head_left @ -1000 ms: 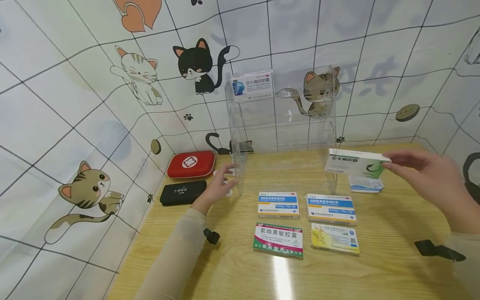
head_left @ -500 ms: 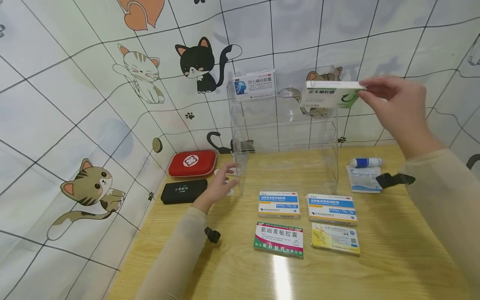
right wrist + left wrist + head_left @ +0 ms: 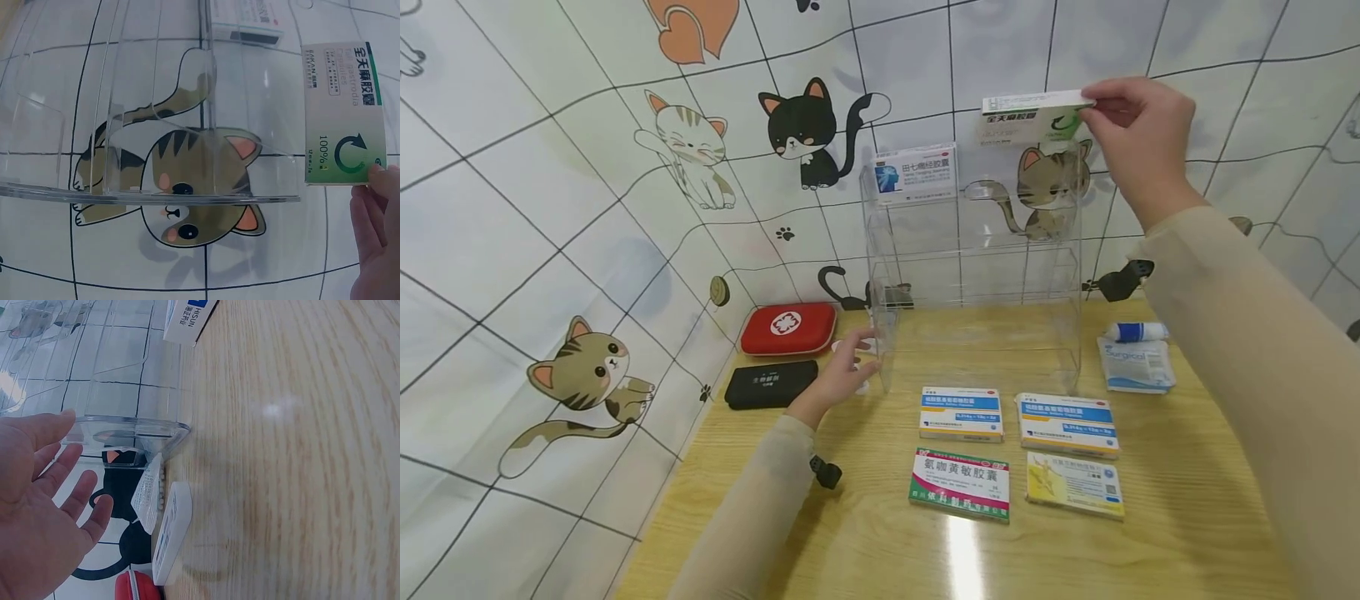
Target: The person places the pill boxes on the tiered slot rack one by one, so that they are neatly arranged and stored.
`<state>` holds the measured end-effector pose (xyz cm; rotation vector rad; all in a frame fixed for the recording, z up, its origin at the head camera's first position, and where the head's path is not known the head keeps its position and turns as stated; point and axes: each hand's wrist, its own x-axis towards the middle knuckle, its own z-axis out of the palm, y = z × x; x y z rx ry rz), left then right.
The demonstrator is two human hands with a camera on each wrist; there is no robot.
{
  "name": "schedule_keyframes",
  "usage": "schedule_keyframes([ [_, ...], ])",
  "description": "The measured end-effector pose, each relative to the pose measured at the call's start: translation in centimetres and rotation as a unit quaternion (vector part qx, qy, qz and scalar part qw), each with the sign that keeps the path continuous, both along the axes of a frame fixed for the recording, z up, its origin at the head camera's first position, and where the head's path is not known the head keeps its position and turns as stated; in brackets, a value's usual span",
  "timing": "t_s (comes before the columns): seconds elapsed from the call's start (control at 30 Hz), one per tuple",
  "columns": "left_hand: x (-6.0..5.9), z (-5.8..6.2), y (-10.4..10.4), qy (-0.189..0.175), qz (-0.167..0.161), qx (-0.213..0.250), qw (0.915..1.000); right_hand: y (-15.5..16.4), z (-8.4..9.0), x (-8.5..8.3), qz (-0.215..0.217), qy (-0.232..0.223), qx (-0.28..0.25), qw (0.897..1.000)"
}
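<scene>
**Listener:** What was hard to make out?

**Me:** The clear acrylic rack (image 3: 977, 275) nearly vanished against the cat-patterned wall; I could tell its shelves only by their edges. My right forearm ran across the right of the head view and covered part of the worktop (image 3: 880, 550) there. The small print on every box was too fine to read. In the left wrist view a white box (image 3: 170, 531) and a small packet (image 3: 149, 494) lay just beside the rack's foot, partly cut off.

**Listener:** What else lay around?

**Me:** One white and blue box (image 3: 916, 172) stood on the rack's top shelf, at its left end. In front of the rack, four boxes lay flat in two rows: two blue-banded boxes (image 3: 961, 413), then a pink and green box (image 3: 959, 485) beside a yellow box (image 3: 1074, 485). A red first-aid pouch (image 3: 787, 328) and a black case (image 3: 771, 384) sat to the left, by the wall. A Surgicol packet (image 3: 1137, 364) and a small blue and white tube (image 3: 1137, 332) lay to the right.

**Listener:** And your hands?

**Me:** My right hand (image 3: 1138, 133) pinched a green and white medicine box (image 3: 1033, 117) by its right end, holding it level in the air just above the rack's top right corner, apart from the rack. My left hand (image 3: 842, 371) was low on the worktop, fingers straight and spread, against the rack's lower left side; I could not tell whether it truly touched.
</scene>
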<state>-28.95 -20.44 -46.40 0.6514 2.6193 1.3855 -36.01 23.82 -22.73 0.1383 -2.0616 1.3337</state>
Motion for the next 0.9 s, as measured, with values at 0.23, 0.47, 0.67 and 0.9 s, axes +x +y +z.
schedule_keyframes([
  [0.23, 0.1, 0.1, 0.2, 0.001, -0.002, -0.008, 1.0, 0.6, -0.6, -1.7, 0.018, -0.087, 0.003, 0.996],
  [0.47, 0.0, -0.1, 0.0, 0.014, -0.003, -0.007, 0.9999, -0.1, -1.5, -2.3, 0.007, -0.131, 0.066, 0.989],
  [0.67, 0.0, 0.0, 0.1, 0.014, -0.005, -0.004, 0.9999, -0.4, -2.0, -2.0, -0.004, -0.17, 0.102, 0.98],
  [0.9, 0.1, 0.0, 0.1, 0.009, 0.006, -0.012, 0.9999, -0.2, -4.0, -0.1, 0.019, -0.11, 0.126, 0.986],
])
